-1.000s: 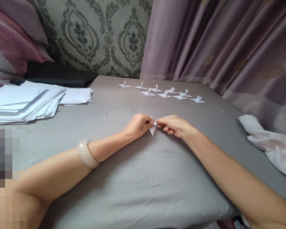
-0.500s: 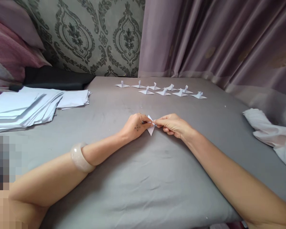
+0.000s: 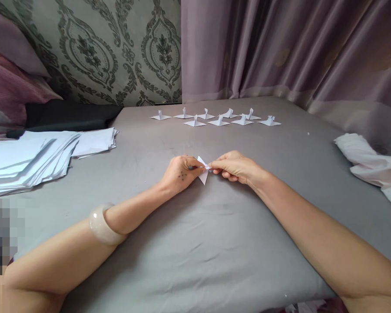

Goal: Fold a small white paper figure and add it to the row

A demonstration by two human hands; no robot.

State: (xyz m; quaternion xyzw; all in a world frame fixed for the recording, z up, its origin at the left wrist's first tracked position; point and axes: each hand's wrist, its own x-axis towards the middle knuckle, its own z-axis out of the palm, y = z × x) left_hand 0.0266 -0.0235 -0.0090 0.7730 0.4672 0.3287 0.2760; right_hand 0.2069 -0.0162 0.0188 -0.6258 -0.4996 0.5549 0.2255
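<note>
A small white folded paper crane (image 3: pixel 203 177) is held between my two hands above the grey cloth (image 3: pixel 228 243). My left hand (image 3: pixel 181 173) pinches its body from the left, thumb and forefinger together. From the right, my right hand (image 3: pixel 235 167) grips a narrow folded point of the same paper between thumb and forefinger, its other fingers curled under. Two pointed flaps stick out, one away from me and one toward me. The fingertips cover the middle of the folds. Farther back, several finished-looking paper cranes (image 3: pixel 218 121) stand in two rows.
Stacked white paper sheets (image 3: pixel 29 161) lie at the left, with a smaller paper stack (image 3: pixel 94 142) beside them. Behind these is a black cloth (image 3: pixel 71 115). A crumpled white cloth (image 3: pixel 368 156) lies at the right edge. Purple curtains (image 3: pixel 211 52) hang at the back.
The camera view has shifted slightly, turning a little to the right. Both hands keep their pinch on the folded paper, with barely any movement between them.
</note>
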